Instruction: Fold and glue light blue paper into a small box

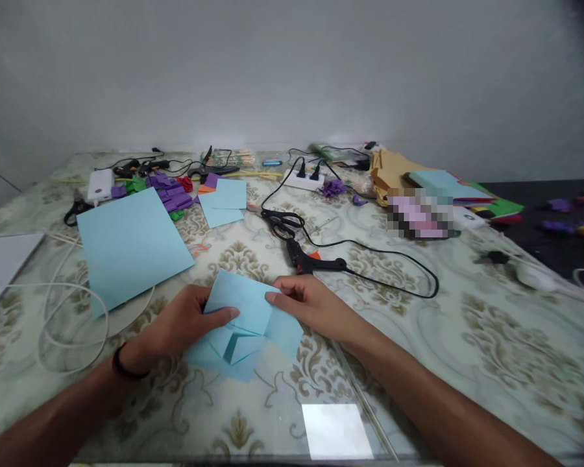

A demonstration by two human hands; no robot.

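Note:
Light blue paper pieces (241, 295) are held between my two hands near the front of the table. My left hand (194, 314), with a dark band at the wrist, grips the left edge, thumb on top. Pinching the upper right edge, my right hand (309, 301) has its thumb on top and its fingers partly hidden behind. The pieces overlap, and slits or folded flaps show along the lower part. Just beyond my right hand lies a black glue gun (316, 261). A large light blue sheet (133, 250) lies beyond my left hand.
Scissors (279, 224) and a looping black cord lie behind the glue gun, near a white power strip (303, 179). Smaller blue squares (230, 194) and purple paper pieces (168, 192) lie farther back. A white cable (73, 285) coils at left; stacked coloured paper (450, 185) stands right.

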